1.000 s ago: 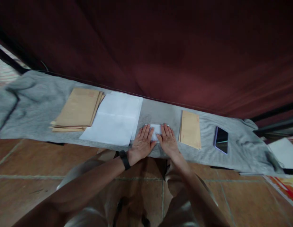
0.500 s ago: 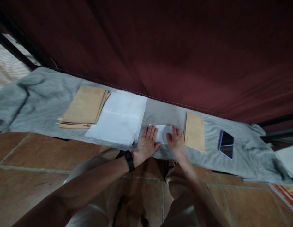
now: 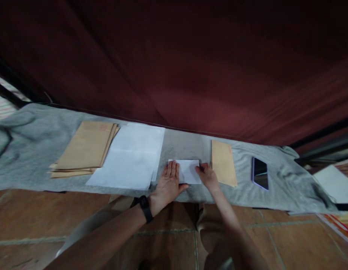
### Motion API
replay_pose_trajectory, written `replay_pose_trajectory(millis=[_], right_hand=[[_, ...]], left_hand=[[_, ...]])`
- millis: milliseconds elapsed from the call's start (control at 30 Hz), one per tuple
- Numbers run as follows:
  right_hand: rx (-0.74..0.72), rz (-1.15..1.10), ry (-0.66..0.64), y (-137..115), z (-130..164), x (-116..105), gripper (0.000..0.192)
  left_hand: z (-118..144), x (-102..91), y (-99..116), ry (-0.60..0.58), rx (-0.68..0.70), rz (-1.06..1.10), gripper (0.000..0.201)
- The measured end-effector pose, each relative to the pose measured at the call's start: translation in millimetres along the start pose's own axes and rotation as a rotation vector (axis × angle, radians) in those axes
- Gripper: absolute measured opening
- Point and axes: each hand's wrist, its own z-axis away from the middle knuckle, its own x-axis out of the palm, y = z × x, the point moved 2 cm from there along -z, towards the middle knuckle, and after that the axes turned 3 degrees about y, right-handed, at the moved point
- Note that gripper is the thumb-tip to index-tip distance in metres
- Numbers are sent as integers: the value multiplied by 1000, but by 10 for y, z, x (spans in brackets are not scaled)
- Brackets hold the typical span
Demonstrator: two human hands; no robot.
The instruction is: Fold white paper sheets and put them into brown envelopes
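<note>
A small folded sheet of white paper (image 3: pixel 189 170) lies on the grey cloth in front of me. My left hand (image 3: pixel 168 183) rests flat on its left end, fingers stretched out together and thumb apart. At the sheet's right edge is my right hand (image 3: pixel 207 176), its fingers curled and the thumb pressed near the edge, gripping the paper there. A brown envelope (image 3: pixel 224 163) lies just beyond the right hand. To the left of my left hand is a stack of larger white sheets (image 3: pixel 129 157).
A pile of brown envelopes (image 3: pixel 84 146) overlaps the white sheets at the left. A phone (image 3: pixel 260 173) lies on the grey cloth (image 3: pixel 281 180) at the right. Behind the narrow covered surface hangs a dark red curtain (image 3: pixel 176 67). Tiled floor (image 3: pixel 78 213) shows below.
My right hand has gone from lying flat on the folded paper to curled fingers at its right edge. The left hand stays on the paper. The whole view has shifted slightly.
</note>
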Motion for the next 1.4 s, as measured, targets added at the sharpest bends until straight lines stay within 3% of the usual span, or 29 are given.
replay_pose_trajectory(millis=[167,367,533,667,800,933,1067,1167,1233,1300,1400], right_hand=[[69,-559,-205,19,-50,5,29],[64,-879,-168,-121,-3,-43,41],[95,-962,-112,-122,-16,-78,46],[22,-966,-133,-132,22,-65,46],[-35,-1044,-226,-210,82,-35,46],[4,-1088,-324,-246,109,-15,40],[91,-1119,-226,-190,87,-13,41],[109,-1104,-157,-151,64,0,43],[100,-1088,-151,-146,52,11,44],[100,-1092,-159,-152,44,6,44],[126,-1134,-207,-165,31,-53,50]], left_hand=[[-26,-63,7,11,-4,8,90],[-125,-233,-36,41,19,140,54],[-256,-314,-164,138,-90,521,32],[-335,-359,-258,206,-311,967,37],[-404,-392,-267,134,-456,1361,43],[-434,-389,-275,43,-503,1485,44],[-423,-328,-322,21,-452,1518,39],[-407,-279,-350,26,-364,1395,27],[-391,-296,-375,123,-331,1224,21],[-368,-372,-404,290,-262,1019,19],[-321,-523,-426,459,-19,731,23]])
